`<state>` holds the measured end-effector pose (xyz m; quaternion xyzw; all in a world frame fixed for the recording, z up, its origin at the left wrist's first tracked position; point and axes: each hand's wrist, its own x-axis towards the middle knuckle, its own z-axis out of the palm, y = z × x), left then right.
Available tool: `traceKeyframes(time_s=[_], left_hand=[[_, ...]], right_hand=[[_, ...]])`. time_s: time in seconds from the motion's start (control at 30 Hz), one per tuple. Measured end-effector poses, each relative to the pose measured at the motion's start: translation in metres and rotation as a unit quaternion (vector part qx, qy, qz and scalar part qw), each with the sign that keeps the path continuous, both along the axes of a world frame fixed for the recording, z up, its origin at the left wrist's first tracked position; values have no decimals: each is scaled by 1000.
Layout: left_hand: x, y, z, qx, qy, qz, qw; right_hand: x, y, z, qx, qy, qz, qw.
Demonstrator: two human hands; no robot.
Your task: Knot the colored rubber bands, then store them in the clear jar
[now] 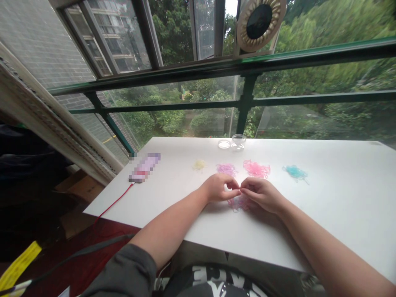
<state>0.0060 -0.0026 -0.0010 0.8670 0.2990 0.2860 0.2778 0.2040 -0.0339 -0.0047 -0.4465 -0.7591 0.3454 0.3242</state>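
Note:
My left hand [220,187] and my right hand [260,192] meet fingertip to fingertip just above the white table. Thumb and forefinger are pinched together on each; whatever lies between them is too small to make out. Below them is a mixed pile of thin loops [239,203], pink, purple and bluish, partly covered by the hands. Beyond the hands lie sorted piles of what look like small rubber bands: yellow [199,165], purple [227,169], pink [256,168] and teal [296,172].
A clear round container [238,142] and its lid [224,144] stand at the table's [340,198] far edge. At the left lies a blurred-out phone [144,167] with a red cable [116,200]. Green railing [173,106] and windows border the far side.

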Motion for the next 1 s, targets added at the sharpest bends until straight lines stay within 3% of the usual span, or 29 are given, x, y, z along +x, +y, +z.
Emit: traceKeyframes(time_s=[0.3,0.63,0.73,0.83,1.0], left_hand=[[-1,2,-1,7,24,8,1000],[-11,9,5,27,9,21,999],[-33,22,10,56,18,91,994],[-62,40,13,75,40,207,975],[-88,59,8,46,81,338,937]], right_hand=[[-1,-1,1,-1,-2,15,1000],[0,0,3,16,3,-14,1000],[5,1,3,35,-21,-44,998],[9,3,2,49,-58,-58,995],[10,5,-1,65,-105,-48,991]])
